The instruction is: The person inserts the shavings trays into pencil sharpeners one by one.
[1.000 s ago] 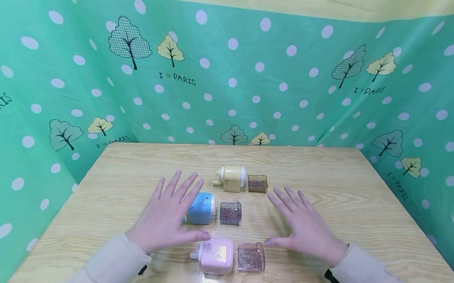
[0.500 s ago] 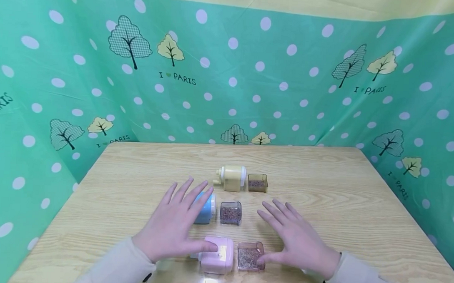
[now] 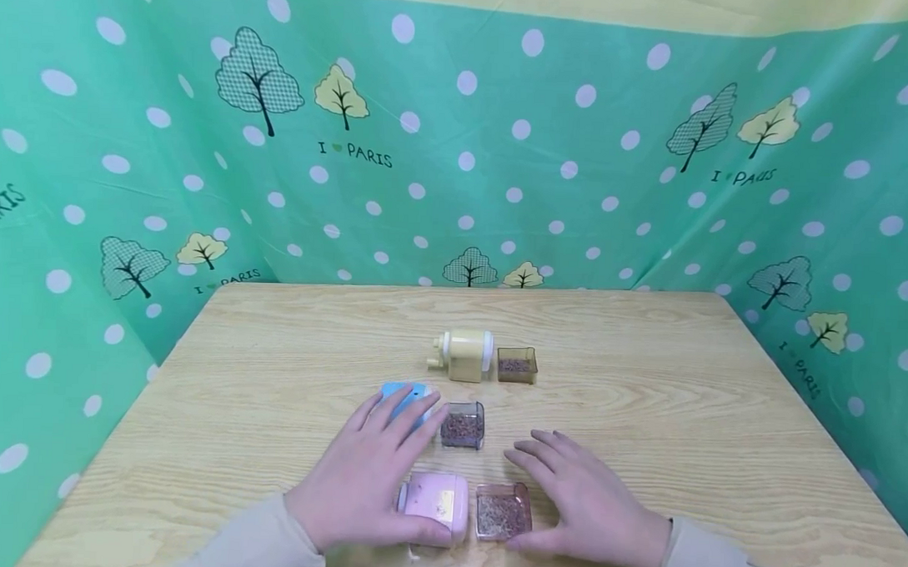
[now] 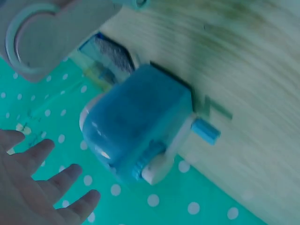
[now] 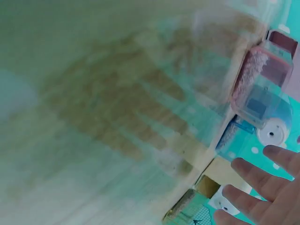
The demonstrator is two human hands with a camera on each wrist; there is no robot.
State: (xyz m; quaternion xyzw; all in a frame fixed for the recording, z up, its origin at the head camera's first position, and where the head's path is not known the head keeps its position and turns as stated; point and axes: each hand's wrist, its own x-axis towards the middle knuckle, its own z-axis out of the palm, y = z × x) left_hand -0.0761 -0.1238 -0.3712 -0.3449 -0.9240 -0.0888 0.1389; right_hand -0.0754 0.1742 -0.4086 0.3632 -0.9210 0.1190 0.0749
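My left hand [image 3: 375,477] is over the pink pencil sharpener [image 3: 437,496], fingers spread and thumb across its near side; whether it touches cannot be told. Its fingertips hide part of the blue pencil sharpener [image 3: 403,392], whose crank shows in the left wrist view. Beside the pink shavings drawer [image 3: 503,512] is my right hand [image 3: 585,505], its fingers relaxed and its thumb at the drawer's near right corner. Neither hand holds anything. A smoky shavings drawer [image 3: 462,426] sits right of the blue sharpener. All the drawers seen contain shavings.
Farther back on the wooden table [image 3: 647,349] stands a yellow pencil sharpener [image 3: 466,355], with its amber shavings drawer [image 3: 517,366] to the right. A green dotted curtain [image 3: 579,154] hangs behind and at both sides.
Both hands have moved nearer to me and inward: the left over the pink sharpener, the right to the pink drawer. The fingers have bent a little; the sharpeners and drawers have stayed in place.
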